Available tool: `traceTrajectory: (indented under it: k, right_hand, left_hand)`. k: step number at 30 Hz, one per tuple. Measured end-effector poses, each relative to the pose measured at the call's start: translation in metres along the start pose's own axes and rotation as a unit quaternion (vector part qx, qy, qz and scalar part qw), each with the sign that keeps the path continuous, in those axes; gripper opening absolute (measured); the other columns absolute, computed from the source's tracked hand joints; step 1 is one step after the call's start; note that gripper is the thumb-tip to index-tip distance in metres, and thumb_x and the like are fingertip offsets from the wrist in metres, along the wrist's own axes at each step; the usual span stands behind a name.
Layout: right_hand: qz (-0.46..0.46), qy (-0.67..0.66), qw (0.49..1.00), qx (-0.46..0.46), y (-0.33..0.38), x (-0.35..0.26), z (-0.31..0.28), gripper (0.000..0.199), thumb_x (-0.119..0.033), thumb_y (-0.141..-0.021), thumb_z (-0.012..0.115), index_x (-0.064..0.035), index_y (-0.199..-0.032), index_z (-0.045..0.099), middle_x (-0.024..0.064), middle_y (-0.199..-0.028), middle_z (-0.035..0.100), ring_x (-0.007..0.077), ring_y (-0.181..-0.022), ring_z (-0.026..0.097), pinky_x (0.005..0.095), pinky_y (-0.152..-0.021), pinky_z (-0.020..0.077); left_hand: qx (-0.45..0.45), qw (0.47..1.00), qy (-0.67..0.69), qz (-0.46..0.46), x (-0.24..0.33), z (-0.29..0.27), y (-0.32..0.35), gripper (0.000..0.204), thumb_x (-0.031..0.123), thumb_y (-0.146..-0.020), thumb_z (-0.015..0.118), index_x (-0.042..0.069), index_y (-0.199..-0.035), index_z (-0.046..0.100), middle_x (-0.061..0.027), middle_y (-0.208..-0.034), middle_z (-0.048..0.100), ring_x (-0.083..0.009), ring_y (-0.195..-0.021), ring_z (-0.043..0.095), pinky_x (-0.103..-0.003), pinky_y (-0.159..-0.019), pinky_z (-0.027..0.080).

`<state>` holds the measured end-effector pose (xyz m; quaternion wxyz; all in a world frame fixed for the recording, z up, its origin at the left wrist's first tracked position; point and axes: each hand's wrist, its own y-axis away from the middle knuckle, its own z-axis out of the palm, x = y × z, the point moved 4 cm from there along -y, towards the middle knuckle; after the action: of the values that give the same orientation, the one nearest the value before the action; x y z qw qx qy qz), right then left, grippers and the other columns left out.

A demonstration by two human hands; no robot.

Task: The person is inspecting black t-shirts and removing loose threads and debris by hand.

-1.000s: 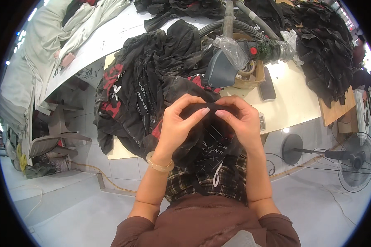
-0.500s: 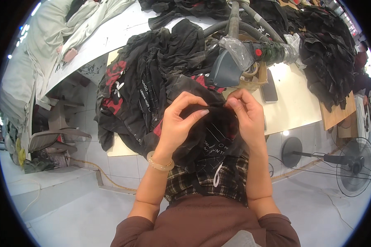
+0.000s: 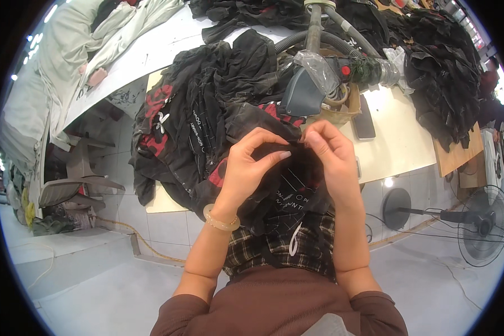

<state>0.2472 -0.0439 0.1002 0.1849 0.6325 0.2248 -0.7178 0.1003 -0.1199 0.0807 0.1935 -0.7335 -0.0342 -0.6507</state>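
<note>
A black printed garment [image 3: 290, 187] hangs from the table edge onto my lap, with white lettering and a white loop shape on it. My left hand [image 3: 257, 159] pinches a fold of it between thumb and forefinger. Close beside it, my right hand [image 3: 330, 147] pinches the same cloth near its upper edge; the fingertips of both hands almost meet. Whether the right fingers also hold something small is too dark to tell. Just beyond the hands is the dark blue-grey head [image 3: 303, 95] of a machine with a clear plastic wrap.
More black garments with red patches [image 3: 196, 106] are heaped at the left of the table. A phone [image 3: 364, 117] lies right of a cardboard box [image 3: 344, 111]. Hoses [image 3: 297, 40] cross behind. A black cloth pile [image 3: 445, 73] drapes at right; a fan [image 3: 483, 225] stands on the floor.
My left hand has shifted slightly right, and its fingertips have slid along the cloth. The right hand has barely moved, still pinching at the garment's edge.
</note>
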Motion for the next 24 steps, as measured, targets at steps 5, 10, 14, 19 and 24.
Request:
traceTrajectory:
  k: [5,10,14,19,24]
  right_hand:
    - [0.026,-0.171,0.984,0.040,-0.004,0.005,-0.006,0.013,-0.013,-0.094,0.059,-0.0003,-0.091,0.062,0.0000,-0.084,0.060,0.0075,-0.078,0.053,0.0214,-0.077,0.0410]
    - [0.058,-0.128,0.988,0.064,-0.005,0.014,0.000,0.016,-0.013,-0.093,0.061,0.0018,-0.092,0.067,0.0016,-0.081,0.063,0.0082,-0.077,0.053,0.0224,-0.078,0.0417]
    - [0.057,-0.103,0.992,0.044,-0.005,0.014,-0.004,0.022,-0.015,-0.093,0.061,0.0040,-0.100,0.069,0.0039,-0.083,0.065,0.0094,-0.079,0.055,0.0238,-0.078,0.0428]
    - [0.046,-0.031,0.997,0.059,0.004,0.012,-0.013,0.023,-0.018,-0.093,0.060,0.0022,-0.100,0.068,0.0032,-0.086,0.065,0.0106,-0.082,0.058,0.0244,-0.079,0.0430]
    - [0.035,0.161,0.986,0.001,0.029,0.023,-0.022,0.021,-0.019,-0.090,0.064,-0.0001,-0.097,0.068,0.0060,-0.098,0.061,0.0146,-0.086,0.058,0.0261,-0.078,0.0441]
  left_hand:
    - [0.017,1.000,0.001,-0.008,-0.004,-0.001,0.001,0.016,-0.001,-0.077,0.074,-0.001,-0.089,0.063,0.0001,-0.088,0.063,-0.0070,-0.083,0.058,-0.021,-0.077,0.046]
    - [-0.001,1.000,-0.028,-0.006,-0.011,-0.001,0.005,0.019,0.002,-0.076,0.074,-0.001,-0.092,0.064,-0.0034,-0.092,0.062,-0.0132,-0.089,0.059,-0.025,-0.082,0.045]
    - [0.004,0.995,-0.089,0.048,0.001,-0.009,0.019,0.030,0.006,-0.075,0.073,0.001,-0.103,0.066,-0.0081,-0.107,0.059,-0.0207,-0.096,0.057,-0.030,-0.086,0.045]
    - [0.127,0.979,0.031,-0.156,-0.016,-0.045,0.050,0.024,0.017,-0.100,0.051,-0.003,-0.108,0.062,-0.0043,-0.090,0.064,-0.0093,-0.083,0.059,-0.019,-0.072,0.045]
    - [0.032,0.910,0.252,-0.329,-0.030,-0.023,0.067,0.045,0.036,-0.102,0.045,-0.005,-0.117,0.058,-0.0115,-0.105,0.065,-0.0158,-0.090,0.062,-0.029,-0.077,0.051]
